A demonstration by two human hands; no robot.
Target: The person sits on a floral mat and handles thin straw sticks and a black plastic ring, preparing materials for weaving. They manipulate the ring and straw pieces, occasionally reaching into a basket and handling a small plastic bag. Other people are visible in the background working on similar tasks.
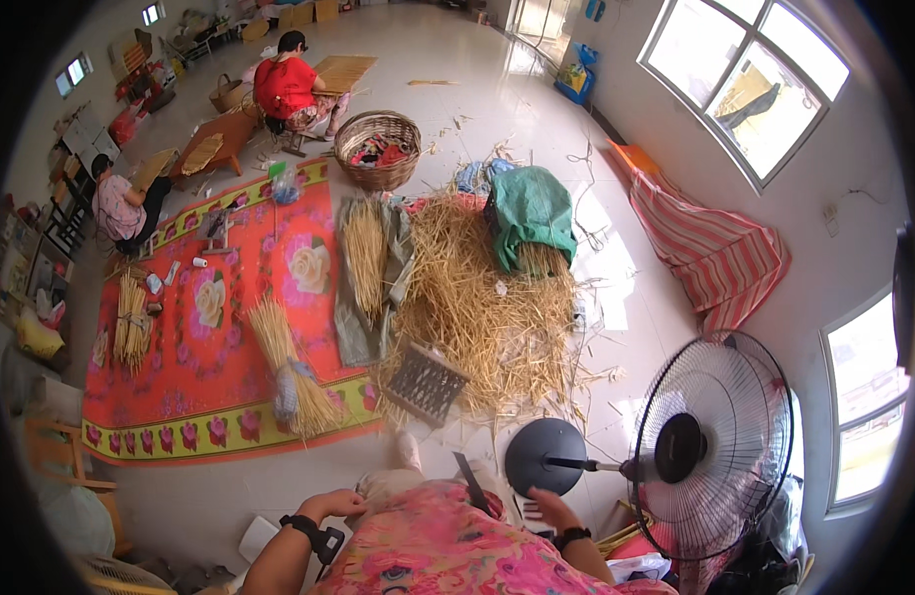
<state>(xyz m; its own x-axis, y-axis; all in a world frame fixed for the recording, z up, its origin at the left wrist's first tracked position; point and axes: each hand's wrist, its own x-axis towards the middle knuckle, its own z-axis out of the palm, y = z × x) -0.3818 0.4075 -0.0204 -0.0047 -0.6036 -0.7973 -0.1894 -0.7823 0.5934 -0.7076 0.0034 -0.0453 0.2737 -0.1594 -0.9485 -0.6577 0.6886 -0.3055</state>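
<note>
My left hand [340, 504], with a black band on its wrist, rests on my beige trouser leg [393, 486] and holds nothing. My right hand [545, 510], also with a dark wristband, hangs with fingers apart just below the round black base [542, 454] of a standing fan. A narrow dark strip [472, 483] lies against my flowered pink top between the two hands; neither hand grips it. In front of my foot a dark slatted crate [425, 383] lies at the near edge of a big heap of loose straw [487, 307].
A tilted fan head [710, 446] stands at the right. A green sack [530, 213] tops the straw. Tied straw bundles [284, 362] lie on a red flowered mat [229, 297]. A woven basket [378, 149], a striped cloth [715, 253] and two seated people [289, 89] are farther off.
</note>
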